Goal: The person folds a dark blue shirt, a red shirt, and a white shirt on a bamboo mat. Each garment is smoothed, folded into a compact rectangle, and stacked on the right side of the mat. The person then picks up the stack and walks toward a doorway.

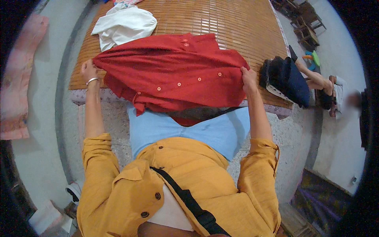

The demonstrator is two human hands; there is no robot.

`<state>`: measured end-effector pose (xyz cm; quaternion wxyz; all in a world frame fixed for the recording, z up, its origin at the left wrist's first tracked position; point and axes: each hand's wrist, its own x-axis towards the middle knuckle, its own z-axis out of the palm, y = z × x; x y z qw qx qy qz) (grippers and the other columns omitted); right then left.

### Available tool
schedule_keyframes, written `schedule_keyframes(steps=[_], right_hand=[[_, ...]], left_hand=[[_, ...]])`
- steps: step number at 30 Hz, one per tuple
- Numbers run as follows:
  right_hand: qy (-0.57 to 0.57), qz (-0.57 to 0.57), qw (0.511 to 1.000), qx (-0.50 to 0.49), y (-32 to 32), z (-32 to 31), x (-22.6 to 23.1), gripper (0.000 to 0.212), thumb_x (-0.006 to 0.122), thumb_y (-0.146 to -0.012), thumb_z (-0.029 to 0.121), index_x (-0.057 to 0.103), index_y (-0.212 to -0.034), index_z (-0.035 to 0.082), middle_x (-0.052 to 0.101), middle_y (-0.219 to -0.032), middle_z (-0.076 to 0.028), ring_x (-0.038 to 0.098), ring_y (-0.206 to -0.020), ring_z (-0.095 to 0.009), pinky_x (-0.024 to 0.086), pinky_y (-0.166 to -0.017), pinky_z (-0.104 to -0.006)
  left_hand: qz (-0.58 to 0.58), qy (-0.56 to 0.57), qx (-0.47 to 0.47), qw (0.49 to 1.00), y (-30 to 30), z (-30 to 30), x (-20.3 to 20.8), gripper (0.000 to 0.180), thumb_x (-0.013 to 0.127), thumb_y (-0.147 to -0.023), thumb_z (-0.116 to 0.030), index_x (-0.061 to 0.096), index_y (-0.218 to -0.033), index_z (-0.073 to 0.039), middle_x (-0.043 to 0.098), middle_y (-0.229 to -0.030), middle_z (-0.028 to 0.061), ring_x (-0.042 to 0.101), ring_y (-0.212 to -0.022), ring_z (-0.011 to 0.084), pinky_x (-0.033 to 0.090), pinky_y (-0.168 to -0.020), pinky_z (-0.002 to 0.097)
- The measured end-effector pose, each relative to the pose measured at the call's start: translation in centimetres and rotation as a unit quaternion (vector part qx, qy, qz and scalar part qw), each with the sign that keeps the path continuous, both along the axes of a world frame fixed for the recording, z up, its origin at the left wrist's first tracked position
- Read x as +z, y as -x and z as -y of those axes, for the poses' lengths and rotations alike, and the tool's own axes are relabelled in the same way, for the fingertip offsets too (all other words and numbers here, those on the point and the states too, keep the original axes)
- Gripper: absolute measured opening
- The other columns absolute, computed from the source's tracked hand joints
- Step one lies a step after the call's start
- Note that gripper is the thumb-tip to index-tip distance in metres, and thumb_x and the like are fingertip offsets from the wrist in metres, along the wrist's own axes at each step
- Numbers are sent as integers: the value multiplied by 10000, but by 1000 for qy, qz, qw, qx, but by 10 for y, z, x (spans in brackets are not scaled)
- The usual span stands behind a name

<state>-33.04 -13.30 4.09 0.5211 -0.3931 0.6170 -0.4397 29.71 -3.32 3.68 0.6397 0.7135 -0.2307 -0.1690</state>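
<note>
A red buttoned shirt [173,75] is stretched sideways between my two hands, over the near edge of a bed with a slatted bamboo mat [237,27]. My left hand [89,73] is closed on the shirt's left end, where the cloth bunches into folds. At the other end, my right hand [248,79] grips the cloth near its corner. A row of pale buttons runs along the lower part of the shirt. Some of its lower edge hangs past the bed toward my lap.
A crumpled white garment [126,25] lies on the mat behind the shirt. Folded dark clothes [290,79] are stacked at the bed's right edge. Beyond them another person [327,87] sits. Wooden stools [306,27] stand at the far right, and a pink cloth [27,75] hangs at left.
</note>
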Motion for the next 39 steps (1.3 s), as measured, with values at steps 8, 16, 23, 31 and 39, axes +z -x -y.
schedule_keyframes(steps=[8,16,23,31,39], right_hand=[[96,59,993,36,-33,-24,-6,240,518,-854,81,603,-1065,3,630,-916,-43,579,-830,-148,464,-756,-283],[470,-288,768,325,-125,-94,70,274,551,-775,41,583,-1043,84,606,-935,-129,621,-776,-275,509,-654,-362],[434,-361,680,469,-147,-140,61,246,532,-776,82,545,-1021,87,534,-861,-91,594,-693,-278,481,-517,-367],[281,-110,894,331,-138,-123,41,218,594,-831,202,577,-996,61,599,-968,-133,600,-792,-285,478,-697,-378],[346,-382,836,189,-131,-27,-7,212,607,-762,113,595,-972,87,568,-953,-124,568,-859,-312,480,-729,-396]], left_hand=[[265,-32,75,961,27,-54,-52,270,588,-803,-98,540,-1063,-42,578,-906,67,566,-731,151,469,-676,246],[-368,-71,-519,768,283,-44,64,318,505,-913,-251,503,-1154,-45,582,-1000,74,587,-855,157,529,-734,313],[-273,-83,-471,834,329,-40,48,317,570,-844,-141,522,-1134,-23,598,-1000,29,565,-846,122,475,-749,274],[-174,-134,-445,869,306,-46,42,306,546,-851,-92,543,-1133,28,613,-1046,64,572,-910,127,463,-807,274],[-126,-98,-455,876,289,-43,43,324,570,-842,-91,545,-1141,32,620,-1044,70,571,-931,129,448,-840,269]])
